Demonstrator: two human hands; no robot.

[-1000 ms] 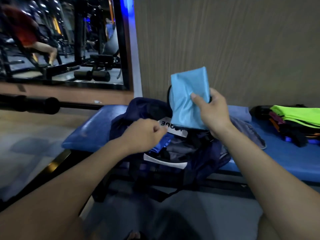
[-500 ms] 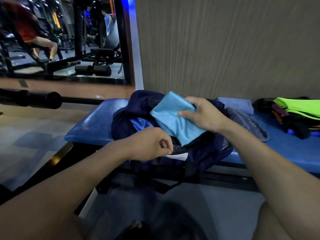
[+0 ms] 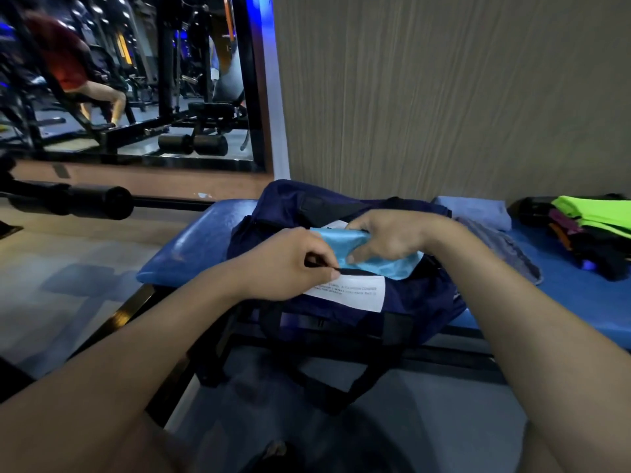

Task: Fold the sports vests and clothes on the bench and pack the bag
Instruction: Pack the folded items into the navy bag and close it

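Note:
A navy sports bag [image 3: 420, 302] with a white label sits on the blue padded bench [image 3: 191, 247]. My left hand [image 3: 290, 264] pinches the near edge of the bag's opening beside the label. My right hand [image 3: 392, 238] grips a folded light-blue garment [image 3: 386, 264] and holds it down at the bag's mouth, partly inside. A folded grey-blue cloth [image 3: 474, 209] and a grey patterned cloth [image 3: 505, 247] lie on the bench just right of the bag. Farther right is a pile of clothes with a neon-green vest [image 3: 594, 213] on top.
A wood-grain wall [image 3: 444, 90] stands behind the bench. A mirror [image 3: 129, 76] at upper left reflects gym machines and a person in red. A black padded bar [image 3: 75, 203] juts in from the left above the floor.
My right hand has lowered the light-blue garment from above the bag into its opening. My left hand has kept hold of the bag's near edge, which now shows the white label.

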